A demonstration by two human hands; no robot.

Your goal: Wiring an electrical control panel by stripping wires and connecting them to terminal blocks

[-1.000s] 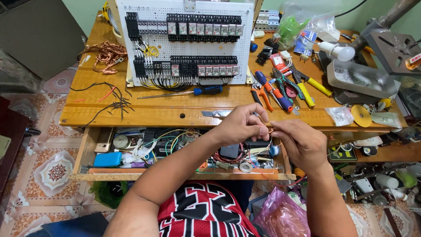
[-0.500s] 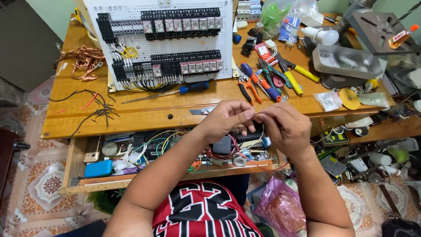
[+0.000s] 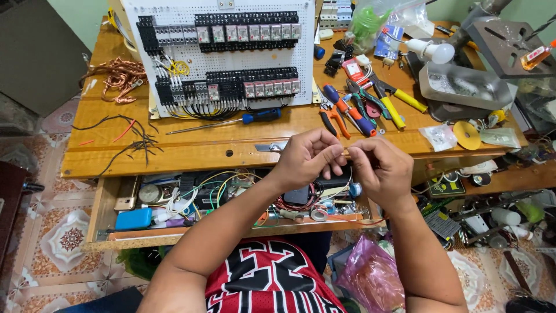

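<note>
1. left hand (image 3: 306, 157) and right hand (image 3: 379, 168) pinch a small copper-coloured wire piece (image 3: 346, 153) between the fingertips, held over the near edge of the desk (image 3: 191, 148).
2. risk: the piece slips and drops into the cluttered open drawer (image 3: 116, 232), hard to find.
3. risk: a forearm bumps the blue screwdriver (image 3: 255, 117) or the pliers (image 3: 333, 119).

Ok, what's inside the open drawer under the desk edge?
The open drawer holds a blue case, a tangle of coloured wires and a tape roll. The left hand and right hand cover its right part, so things there are hidden.
</note>
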